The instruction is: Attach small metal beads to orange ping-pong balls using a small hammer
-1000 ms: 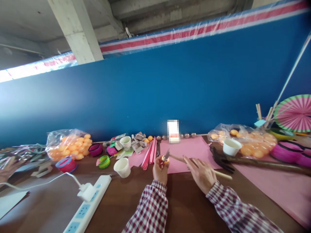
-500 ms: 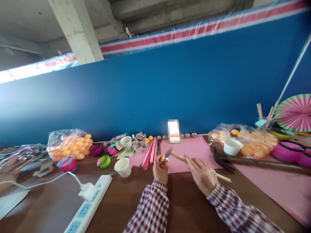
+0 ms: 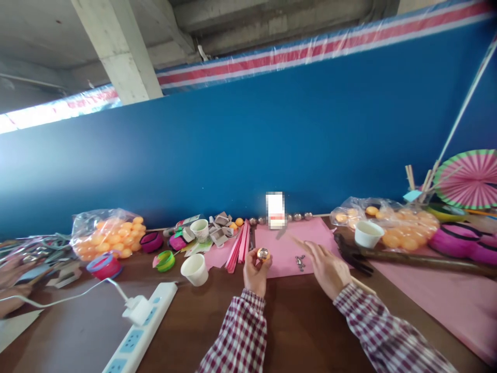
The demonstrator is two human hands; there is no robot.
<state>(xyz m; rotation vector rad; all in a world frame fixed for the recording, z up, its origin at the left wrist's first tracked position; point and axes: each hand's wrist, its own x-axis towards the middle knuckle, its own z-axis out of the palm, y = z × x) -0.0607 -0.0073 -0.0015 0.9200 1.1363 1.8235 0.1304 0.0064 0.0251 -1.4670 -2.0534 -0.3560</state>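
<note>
My left hand [image 3: 254,274] grips an orange plastic ball [image 3: 263,254] whose top is covered with shiny silver metal. My right hand [image 3: 331,268] is closed round the wooden handle [image 3: 363,285] of a small hammer; its grey head [image 3: 281,232] is blurred and lies beyond the ball, apart from it. Between my hands, a little heap of small silver pieces [image 3: 300,262] lies on a pink sheet [image 3: 285,267]. Along the back edge of that sheet stands a row of silver-covered balls [image 3: 297,217], partly hidden by a blurred white box [image 3: 275,204].
A claw hammer [image 3: 419,259] lies to the right. Bags of orange balls [image 3: 112,238] stand on both sides. Paper cups [image 3: 194,270] [image 3: 368,234], folded pink strips [image 3: 243,243] and a power strip [image 3: 135,331] are around. Another person's hands [image 3: 13,280] work at far left.
The hammer has lifted away from the ball, and its head has moved up and to the right. The ball's silver top now faces me, and the small silver pieces have come into view.
</note>
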